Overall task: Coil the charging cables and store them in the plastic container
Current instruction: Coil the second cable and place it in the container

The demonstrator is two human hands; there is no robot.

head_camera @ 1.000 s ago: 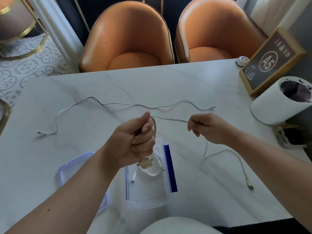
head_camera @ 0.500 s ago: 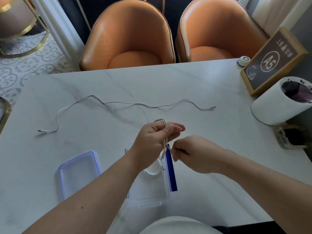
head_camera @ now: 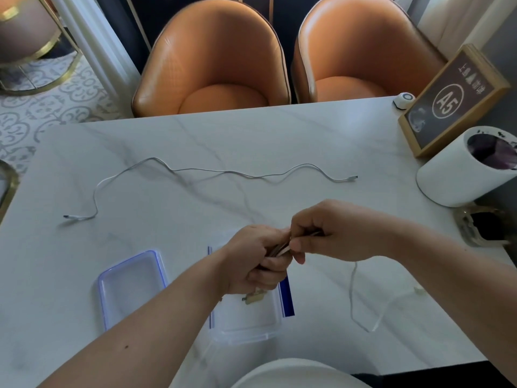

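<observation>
Both hands meet above the near middle of the white marble desk point(head_camera: 307, 135), directly over the clear plastic container point(head_camera: 246, 323) with blue clips that sits open at the near edge. The left hand point(head_camera: 257, 259) is curled into a closed fist around a bundle of loops of a pale charging cable point(head_camera: 353, 289), with a beige plug end hanging out below the fist over the container. The right hand point(head_camera: 333, 233) touches the left, its thumb and fingers pinched shut on the same cable where it leaves the bundle. From under the right hand the loose remainder of this cable drops to the desk, runs toward the near edge, bends back and ends in a small connector to the right, near the right forearm. The container's lid point(head_camera: 131, 287), clear with a blue rim, lies flat on the desk just left of the container, apart from it. A second cable point(head_camera: 223, 172), thin and white, lies uncoiled in a wavy line across the middle of the desk, farther away than the hands, one end at the left and the other at the right. At the far right stand a wooden-framed sign point(head_camera: 453, 99) marked A5 and a white cylindrical holder point(head_camera: 464, 175). Two orange chairs point(head_camera: 212, 60) stand beyond the far edge.
</observation>
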